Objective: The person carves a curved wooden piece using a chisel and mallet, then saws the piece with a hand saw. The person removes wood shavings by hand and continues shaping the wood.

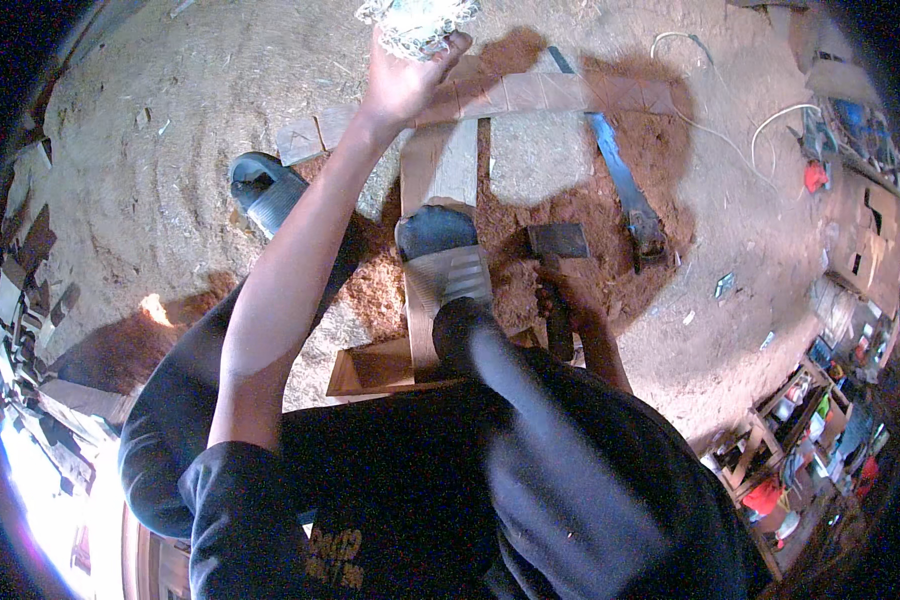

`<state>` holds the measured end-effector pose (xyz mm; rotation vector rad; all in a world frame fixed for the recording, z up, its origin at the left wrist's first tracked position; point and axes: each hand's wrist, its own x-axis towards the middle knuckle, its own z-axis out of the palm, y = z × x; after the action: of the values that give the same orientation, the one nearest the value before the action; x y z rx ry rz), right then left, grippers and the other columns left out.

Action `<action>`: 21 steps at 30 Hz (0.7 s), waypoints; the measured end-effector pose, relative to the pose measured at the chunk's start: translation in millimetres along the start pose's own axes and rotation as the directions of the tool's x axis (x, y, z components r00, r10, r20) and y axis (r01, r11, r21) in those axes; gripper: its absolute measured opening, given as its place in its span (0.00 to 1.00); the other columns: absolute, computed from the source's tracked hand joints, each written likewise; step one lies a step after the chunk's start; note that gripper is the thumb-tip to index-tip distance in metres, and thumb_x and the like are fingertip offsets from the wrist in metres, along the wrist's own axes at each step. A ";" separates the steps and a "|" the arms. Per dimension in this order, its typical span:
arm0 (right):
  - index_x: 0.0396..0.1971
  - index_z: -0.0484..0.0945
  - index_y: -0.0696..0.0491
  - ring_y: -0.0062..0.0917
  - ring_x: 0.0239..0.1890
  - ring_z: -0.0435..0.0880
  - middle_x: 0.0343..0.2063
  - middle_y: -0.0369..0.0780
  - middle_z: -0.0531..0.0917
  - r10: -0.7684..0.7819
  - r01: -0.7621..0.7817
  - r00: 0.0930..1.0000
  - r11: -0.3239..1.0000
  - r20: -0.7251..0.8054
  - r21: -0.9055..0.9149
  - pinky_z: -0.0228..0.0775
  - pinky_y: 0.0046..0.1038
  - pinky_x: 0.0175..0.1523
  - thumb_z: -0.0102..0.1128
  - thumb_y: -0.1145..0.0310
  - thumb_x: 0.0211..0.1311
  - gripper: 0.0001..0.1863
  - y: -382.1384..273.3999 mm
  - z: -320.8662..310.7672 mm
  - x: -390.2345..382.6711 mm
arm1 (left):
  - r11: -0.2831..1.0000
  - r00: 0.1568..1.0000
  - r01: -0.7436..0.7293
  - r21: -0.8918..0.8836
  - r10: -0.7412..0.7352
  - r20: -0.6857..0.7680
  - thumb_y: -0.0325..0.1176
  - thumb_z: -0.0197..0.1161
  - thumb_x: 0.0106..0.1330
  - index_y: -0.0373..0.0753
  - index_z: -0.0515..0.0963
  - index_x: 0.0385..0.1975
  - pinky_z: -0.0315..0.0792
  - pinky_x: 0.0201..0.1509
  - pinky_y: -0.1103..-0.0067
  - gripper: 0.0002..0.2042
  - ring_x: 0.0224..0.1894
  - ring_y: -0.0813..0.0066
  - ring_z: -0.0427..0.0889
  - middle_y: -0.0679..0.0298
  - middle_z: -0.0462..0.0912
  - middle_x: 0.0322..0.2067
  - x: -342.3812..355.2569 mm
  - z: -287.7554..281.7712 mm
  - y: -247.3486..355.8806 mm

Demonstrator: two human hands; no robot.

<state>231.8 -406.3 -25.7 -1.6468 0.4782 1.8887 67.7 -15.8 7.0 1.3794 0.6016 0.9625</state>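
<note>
— What have the hands got?

— The left hand (405, 80) is raised far forward, fingers curled up around a crumpled, pale, netted bundle (417, 20) at the top edge. The right hand (555, 305) is low beside the knee, closed round the dark handle of a hammer with a blocky dark metal head (558, 240), which hangs just over the reddish sawdust.

— And around them?

— A dark shoe with a ribbed grey sole (445, 255) stands on an upright pale wooden plank (440, 170). A second plank (530, 92) crosses its far end. A long blue-bladed saw (625, 190) lies to the right on the dirt floor (170, 130).
</note>
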 end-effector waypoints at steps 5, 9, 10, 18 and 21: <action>0.36 0.73 0.48 0.20 0.15 0.70 0.16 0.31 0.72 -0.033 0.030 0.998 0.998 0.049 0.056 0.66 0.25 0.20 0.62 0.58 0.61 0.12 -4.2 -0.1 2.7 | 0.998 1.000 0.002 -0.061 -0.002 0.000 0.33 0.55 0.66 0.35 0.74 0.36 0.69 0.28 0.79 0.08 0.27 0.79 0.74 0.66 0.77 0.27 2.6 -14.5 -0.2; 0.40 0.74 0.50 0.23 0.17 0.73 0.19 0.34 0.75 -0.102 0.085 0.987 0.987 -0.121 -0.133 0.69 0.27 0.22 0.63 0.57 0.59 0.15 -7.1 4.2 0.0 | 0.982 0.984 0.145 -0.119 -0.157 -0.090 0.32 0.56 0.66 0.35 0.75 0.37 0.69 0.30 0.80 0.07 0.27 0.79 0.74 0.66 0.77 0.27 3.1 -8.2 6.1; 0.41 0.75 0.50 0.23 0.18 0.73 0.20 0.34 0.75 -0.147 0.101 0.977 0.957 -0.154 -0.271 0.69 0.27 0.23 0.63 0.57 0.59 0.16 -8.5 5.2 -5.0 | 0.971 0.969 0.200 -0.127 -0.216 -0.123 0.31 0.56 0.66 0.35 0.75 0.37 0.69 0.30 0.80 0.07 0.27 0.79 0.73 0.67 0.77 0.27 3.9 -3.6 11.2; 0.38 0.71 0.52 0.16 0.17 0.73 0.21 0.33 0.75 -0.548 0.389 0.826 0.722 -0.130 -0.573 0.67 0.22 0.21 0.58 0.57 0.66 0.14 -114.0 121.2 -165.0 | 0.900 0.958 -0.228 0.371 0.276 -0.083 0.29 0.64 0.59 0.37 0.78 0.37 0.75 0.42 0.74 0.08 0.35 0.73 0.81 0.63 0.83 0.33 6.9 13.3 47.8; 0.37 0.71 0.54 0.15 0.15 0.72 0.19 0.33 0.74 -0.807 0.648 0.589 0.504 -0.043 -0.572 0.67 0.21 0.20 0.54 0.58 0.69 0.13 -159.5 158.1 -214.1 | 0.971 0.990 -0.044 0.236 0.074 -0.118 0.30 0.66 0.58 0.37 0.77 0.44 0.71 0.54 0.73 0.14 0.45 0.68 0.81 0.61 0.83 0.42 6.5 25.9 40.8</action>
<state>225.5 -227.9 228.1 -2.0274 -0.6384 1.1103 84.0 -27.2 51.5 1.5593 0.7925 1.0587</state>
